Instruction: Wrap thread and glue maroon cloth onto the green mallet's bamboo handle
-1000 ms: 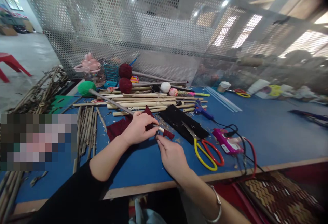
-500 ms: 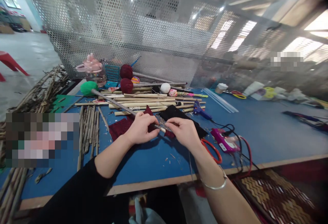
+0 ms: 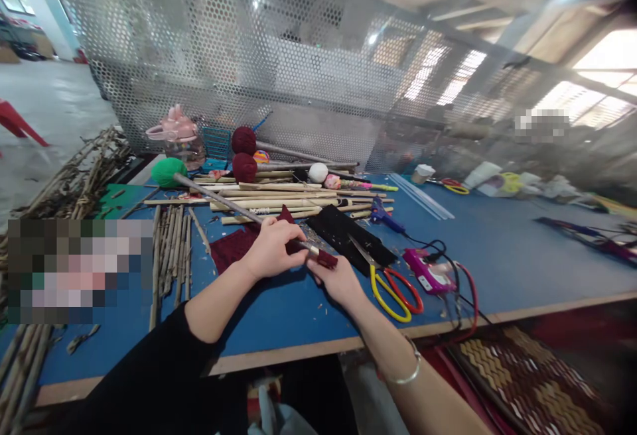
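Note:
My left hand (image 3: pixel 276 249) is closed round a grey stick (image 3: pixel 219 197) that slants across the blue table. A green fabric-covered ball (image 3: pixel 169 173) caps its far left end. At the near end, a pale bare section shows before a small dark red cloth strip (image 3: pixel 327 259). My right hand (image 3: pixel 341 280) is closed at that end, thumb and fingers pinching the strip from below; the fingertips are partly hidden. A larger dark red cloth (image 3: pixel 231 249) lies beneath my left hand. Right of my hands, scissors (image 3: pixel 391 292) with yellow and red handles rest on a black cloth (image 3: pixel 338 229).
A blue glue gun (image 3: pixel 383 216) and a magenta power box (image 3: pixel 428 270) with cables lie at the right. Pale sticks (image 3: pixel 279 199) and dark red balls (image 3: pixel 244 168) are behind my hands. Grey twigs (image 3: pixel 172 249) lie left, near a lidded pink bottle (image 3: pixel 179 133).
My right hand moved up over the stick's end, then back down beneath it, uncovering the scissors again. The cloth strip now sits closer around the stick's tip. My left hand kept its hold.

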A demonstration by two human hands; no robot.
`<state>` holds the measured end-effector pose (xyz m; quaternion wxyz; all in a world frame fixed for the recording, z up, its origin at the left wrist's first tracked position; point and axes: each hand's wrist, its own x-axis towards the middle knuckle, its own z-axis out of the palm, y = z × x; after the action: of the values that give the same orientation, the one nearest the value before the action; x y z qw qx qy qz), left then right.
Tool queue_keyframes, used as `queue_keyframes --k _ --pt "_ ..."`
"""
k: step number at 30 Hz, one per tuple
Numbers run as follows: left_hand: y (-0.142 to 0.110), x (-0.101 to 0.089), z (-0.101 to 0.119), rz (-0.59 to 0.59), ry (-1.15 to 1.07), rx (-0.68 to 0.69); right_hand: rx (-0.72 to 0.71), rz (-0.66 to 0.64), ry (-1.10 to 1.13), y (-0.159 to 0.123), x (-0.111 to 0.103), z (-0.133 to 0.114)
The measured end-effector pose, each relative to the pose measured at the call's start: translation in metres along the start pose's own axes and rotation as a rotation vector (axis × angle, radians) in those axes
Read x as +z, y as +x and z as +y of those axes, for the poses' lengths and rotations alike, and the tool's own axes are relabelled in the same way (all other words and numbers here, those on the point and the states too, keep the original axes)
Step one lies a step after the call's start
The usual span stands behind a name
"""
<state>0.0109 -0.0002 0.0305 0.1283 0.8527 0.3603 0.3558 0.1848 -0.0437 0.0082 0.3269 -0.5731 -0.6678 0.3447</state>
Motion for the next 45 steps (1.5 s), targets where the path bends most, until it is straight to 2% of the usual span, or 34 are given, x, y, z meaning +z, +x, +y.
queue_keyframes --k 3,6,9,13,19,25,31,35,37,39,41,45 --pt "0.000 0.002 -0.001 -0.017 0.001 0.007 -0.088 0.098 -0.304 -0.021 0.009 -0.013" --pt "-0.001 0.003 -0.002 -0.045 0.006 0.012 -0.178 0.141 -0.595 -0.036 0.008 -0.032" --pt "0.000 0.003 -0.002 -0.062 0.005 0.014 -0.218 0.133 -0.692 -0.037 -0.004 -0.049" --pt "0.000 0.002 -0.001 -0.073 0.000 0.018 -0.307 0.076 -0.680 -0.025 -0.027 -0.056" --pt "-0.001 -0.001 0.000 -0.090 -0.017 0.027 -0.370 0.108 -0.591 0.003 -0.045 -0.044" --pt "-0.002 0.001 0.000 -0.072 0.010 0.019 -0.233 -0.007 -0.290 0.025 -0.039 -0.029" --pt "-0.001 0.004 0.000 -0.044 0.023 0.014 -0.103 0.003 -0.149 0.027 -0.036 -0.024" --pt "0.000 0.004 -0.001 -0.026 0.015 0.001 0.024 0.002 0.044 0.026 -0.034 -0.007" --pt "0.000 0.003 -0.001 -0.027 0.014 -0.001 0.026 -0.020 0.083 0.022 -0.027 0.003" --pt "-0.001 0.003 -0.001 -0.031 0.013 -0.001 0.012 -0.035 0.010 0.014 -0.018 0.007" --pt "-0.001 0.004 -0.001 -0.024 0.013 0.003 0.009 0.002 -0.160 0.002 -0.006 0.005" --pt "-0.001 0.005 -0.001 -0.025 0.018 0.008 -0.077 0.080 -0.561 -0.025 0.015 -0.015"
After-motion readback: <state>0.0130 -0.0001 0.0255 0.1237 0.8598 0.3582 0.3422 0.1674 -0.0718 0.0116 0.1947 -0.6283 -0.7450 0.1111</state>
